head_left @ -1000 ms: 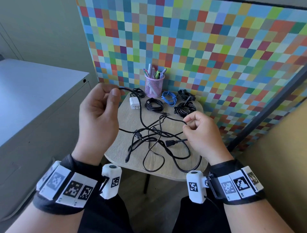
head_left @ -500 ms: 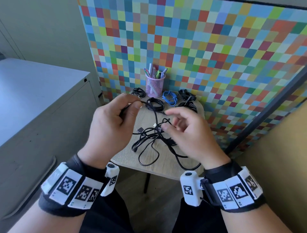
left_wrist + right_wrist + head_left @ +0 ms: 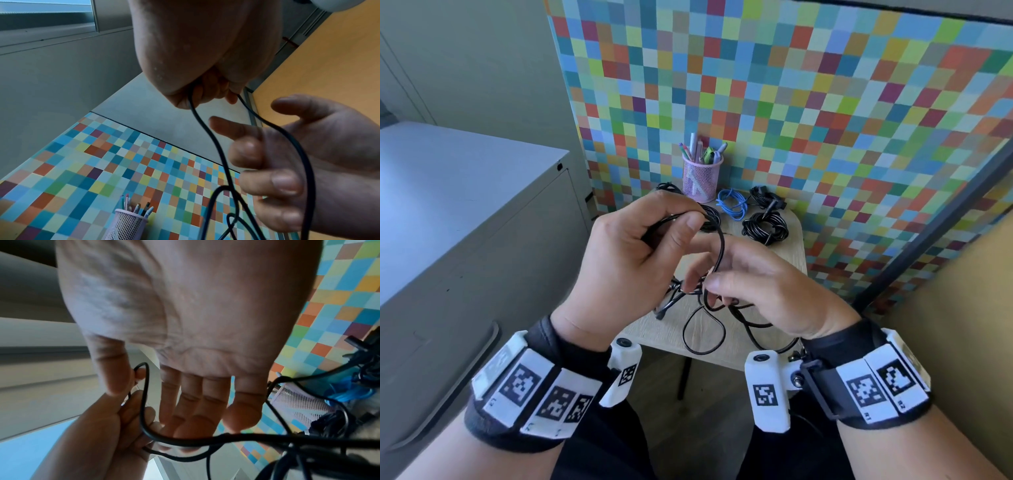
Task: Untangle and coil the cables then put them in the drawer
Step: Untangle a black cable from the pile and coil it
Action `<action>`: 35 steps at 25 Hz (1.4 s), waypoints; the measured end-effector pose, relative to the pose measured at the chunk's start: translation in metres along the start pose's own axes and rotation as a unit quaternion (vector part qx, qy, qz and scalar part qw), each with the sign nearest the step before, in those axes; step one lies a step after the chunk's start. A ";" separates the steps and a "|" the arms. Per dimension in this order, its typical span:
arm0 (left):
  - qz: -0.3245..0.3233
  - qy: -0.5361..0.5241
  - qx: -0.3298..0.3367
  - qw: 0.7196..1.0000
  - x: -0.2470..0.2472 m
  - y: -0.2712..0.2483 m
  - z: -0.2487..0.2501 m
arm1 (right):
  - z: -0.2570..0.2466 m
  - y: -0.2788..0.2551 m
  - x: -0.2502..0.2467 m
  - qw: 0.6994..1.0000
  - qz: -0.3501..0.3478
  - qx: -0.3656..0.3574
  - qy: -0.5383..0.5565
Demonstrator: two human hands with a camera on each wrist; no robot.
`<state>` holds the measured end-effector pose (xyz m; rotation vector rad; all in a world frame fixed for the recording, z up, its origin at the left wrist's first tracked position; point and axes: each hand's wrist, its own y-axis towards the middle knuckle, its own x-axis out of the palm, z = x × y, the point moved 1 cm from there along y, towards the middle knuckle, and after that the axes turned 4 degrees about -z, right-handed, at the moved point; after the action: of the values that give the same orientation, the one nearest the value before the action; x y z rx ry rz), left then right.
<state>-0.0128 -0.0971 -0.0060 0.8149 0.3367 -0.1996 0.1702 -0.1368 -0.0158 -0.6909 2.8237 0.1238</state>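
My left hand [image 3: 688, 222] is raised over the small table and pinches a loop of black cable [image 3: 720, 246] between thumb and forefinger. That cable drops to the tangle of black cables [image 3: 698, 301] on the wooden table [image 3: 792, 253]. My right hand [image 3: 709, 277] reaches towards the left one with its fingers nearly straight and its thumb apart. The cable lies across those fingers, ungripped. The left wrist view shows the cable [image 3: 205, 129] hanging from my left hand [image 3: 211, 92]. In the right wrist view the cable [image 3: 144, 402] crosses my flat right hand [image 3: 170, 402].
At the table's back lie coiled cables: a black coil [image 3: 765, 228], a blue coil [image 3: 732, 204] and another black one [image 3: 765, 198]. A pink mesh pen cup [image 3: 702, 178] stands by the checkered wall. A grey cabinet [image 3: 448, 240] with a drawer handle [image 3: 448, 394] is on the left.
My left hand moved right with the cable loop to the middle. My right hand let go of its pinch and reached up to the left hand. The white charger is now hidden.
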 end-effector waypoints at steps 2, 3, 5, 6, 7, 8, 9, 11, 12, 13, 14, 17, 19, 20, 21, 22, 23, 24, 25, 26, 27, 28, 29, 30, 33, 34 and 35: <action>0.005 0.004 0.005 1.000 -0.002 0.001 0.001 | 0.007 -0.003 -0.007 0.996 0.040 0.008 -0.074; 0.006 0.009 0.008 1.000 -0.004 0.002 0.000 | 0.009 -0.006 -0.014 0.991 0.076 0.016 -0.110; 0.005 0.044 0.013 0.999 -0.011 0.003 -0.004 | 0.011 -0.012 -0.030 0.975 0.169 0.009 -0.146; 0.006 0.071 0.014 0.997 -0.014 0.004 -0.007 | 0.010 -0.015 -0.039 0.967 0.213 -0.006 -0.140; 0.010 0.097 0.008 0.995 -0.018 0.004 -0.010 | 0.010 -0.019 -0.048 0.959 0.251 -0.025 -0.132; 0.019 0.116 -0.003 0.993 -0.023 0.005 -0.013 | 0.007 -0.022 -0.054 0.950 0.282 -0.043 -0.129; 0.033 0.128 -0.018 0.991 -0.027 0.007 -0.015 | 0.005 -0.026 -0.059 0.938 0.315 -0.061 -0.128; 0.066 0.135 -0.050 0.987 -0.036 0.011 -0.021 | 0.004 -0.030 -0.066 0.921 0.370 -0.092 -0.079; 0.078 0.128 -0.061 0.987 -0.040 0.013 -0.024 | 0.003 -0.032 -0.068 0.921 0.375 -0.099 -0.034; 0.083 0.118 -0.071 0.987 -0.041 0.014 -0.026 | 0.002 -0.034 -0.068 0.924 0.370 -0.095 -0.003; 0.084 0.106 -0.079 0.988 -0.041 0.014 -0.026 | 0.002 -0.035 -0.067 0.929 0.359 -0.086 0.015; 0.076 0.114 -0.079 0.987 -0.033 0.012 -0.027 | 0.004 -0.031 -0.057 0.944 0.320 -0.071 0.037; 0.070 0.145 -0.071 0.984 -0.026 0.010 -0.025 | 0.007 -0.025 -0.048 0.946 0.314 -0.072 0.033; 0.072 0.152 -0.064 0.984 -0.024 0.009 -0.023 | 0.008 -0.021 -0.043 0.947 0.315 -0.065 0.012; 0.070 0.150 -0.057 0.985 -0.022 0.009 -0.018 | 0.008 -0.018 -0.038 0.948 0.313 -0.056 -0.015; 0.057 0.135 -0.051 0.988 -0.020 0.007 -0.013 | 0.007 -0.017 -0.033 0.950 0.308 -0.045 -0.035; 0.027 0.114 -0.050 0.992 -0.018 0.005 -0.009 | 0.007 -0.015 -0.028 0.951 0.304 -0.037 -0.037; -0.016 0.102 -0.055 0.993 -0.014 0.003 -0.004 | 0.006 -0.014 -0.023 0.953 0.300 -0.034 -0.027; -0.071 0.090 -0.060 0.992 -0.012 0.002 0.000 | 0.005 -0.011 -0.019 0.955 0.295 -0.035 -0.015; -0.132 0.076 -0.070 0.986 -0.008 0.000 0.003 | 0.003 -0.008 -0.013 0.957 0.287 -0.040 -0.010; -0.194 0.061 -0.079 0.976 -0.005 -0.001 0.005 | 0.002 -0.006 -0.007 0.961 0.273 -0.045 -0.007; -0.250 0.056 -0.084 0.963 -0.001 -0.002 0.008 | -0.001 -0.004 -0.001 0.965 0.257 -0.049 -0.002; -0.285 0.053 -0.087 0.953 0.001 -0.005 0.009 | -0.003 -0.003 0.004 0.969 0.243 -0.049 0.010; -0.302 0.057 -0.087 0.948 0.002 -0.006 0.010 | -0.005 -0.002 0.007 0.970 0.236 -0.051 0.024; -0.286 0.059 -0.093 0.952 -0.003 -0.007 0.006 | -0.001 -0.002 0.001 0.967 0.246 -0.058 0.040; -0.260 0.043 -0.115 0.958 -0.007 -0.006 0.002 | 0.005 -0.001 -0.004 0.963 0.264 -0.055 0.021; -0.224 0.011 -0.147 0.963 -0.012 -0.005 -0.002 | 0.012 -0.001 -0.009 0.957 0.287 -0.044 -0.015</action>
<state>-0.0258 -0.0984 -0.0058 0.4379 0.5566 -0.5510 0.1811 -0.1315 -0.0256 0.1384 2.9105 0.3522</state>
